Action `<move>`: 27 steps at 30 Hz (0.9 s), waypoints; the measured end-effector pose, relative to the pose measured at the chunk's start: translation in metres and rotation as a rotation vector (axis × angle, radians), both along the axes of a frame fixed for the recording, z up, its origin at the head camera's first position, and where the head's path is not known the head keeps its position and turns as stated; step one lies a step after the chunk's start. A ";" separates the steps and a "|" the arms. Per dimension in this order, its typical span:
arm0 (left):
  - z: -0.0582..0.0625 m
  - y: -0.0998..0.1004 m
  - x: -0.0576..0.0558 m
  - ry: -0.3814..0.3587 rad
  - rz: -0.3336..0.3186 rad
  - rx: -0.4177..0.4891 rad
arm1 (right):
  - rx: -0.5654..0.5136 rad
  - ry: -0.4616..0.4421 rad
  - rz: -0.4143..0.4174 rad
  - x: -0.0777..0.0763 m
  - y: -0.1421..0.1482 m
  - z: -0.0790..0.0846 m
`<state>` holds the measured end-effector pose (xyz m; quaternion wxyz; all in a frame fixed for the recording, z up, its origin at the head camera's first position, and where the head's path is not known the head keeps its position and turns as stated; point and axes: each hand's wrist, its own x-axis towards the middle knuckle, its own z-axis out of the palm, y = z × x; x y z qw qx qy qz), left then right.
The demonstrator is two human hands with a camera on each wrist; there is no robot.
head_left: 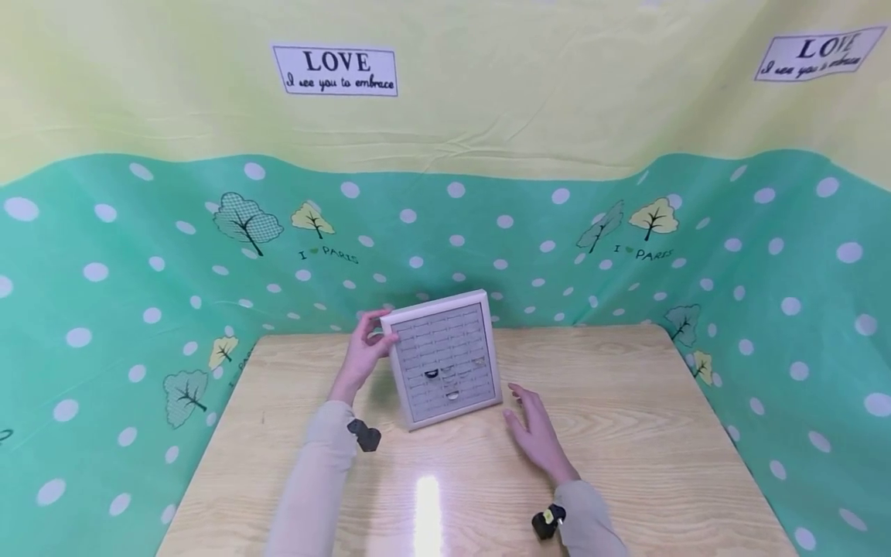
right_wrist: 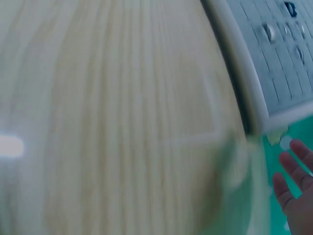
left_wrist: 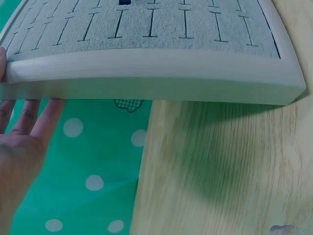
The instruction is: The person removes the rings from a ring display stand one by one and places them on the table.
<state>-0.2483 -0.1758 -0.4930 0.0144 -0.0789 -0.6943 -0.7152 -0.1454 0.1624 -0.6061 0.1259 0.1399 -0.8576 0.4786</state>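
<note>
my left hand (head_left: 360, 352) pinches the top left corner of a white ring tray (head_left: 431, 336), thumb on the front and fingers behind. the tray tilts up near the middle of the far edge of the worktop (head_left: 626, 425). a few rings sit in its lower half, with a black ring (head_left: 431, 374) among them. my right hand (head_left: 539, 441) has its fingers apart, just beside the tray's bottom right corner. a dotted green cloth (head_left: 800, 340) hangs behind.
</note>
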 end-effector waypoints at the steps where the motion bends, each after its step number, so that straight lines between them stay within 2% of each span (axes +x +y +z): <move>1: 0.003 0.001 0.002 0.007 -0.006 -0.003 | -0.008 -0.008 0.008 -0.001 -0.004 0.002; 6: 0.015 0.007 0.012 0.037 -0.013 -0.012 | -0.026 -0.071 0.044 -0.010 -0.019 0.011; 9: 0.014 0.007 0.013 0.047 -0.010 0.003 | -0.011 -0.089 0.074 -0.016 -0.028 0.018; 11: 0.013 0.008 0.014 0.052 -0.011 0.003 | -0.003 -0.064 0.101 -0.020 -0.034 0.022; 16: 0.012 0.008 0.014 0.058 -0.015 -0.015 | 0.022 0.067 0.172 -0.030 -0.051 0.032; 24: -0.010 0.007 0.001 0.079 0.018 0.029 | 0.050 0.134 0.209 -0.045 -0.080 0.040; 27: -0.013 0.010 0.001 0.094 0.033 0.022 | 0.036 0.151 0.206 -0.046 -0.087 0.043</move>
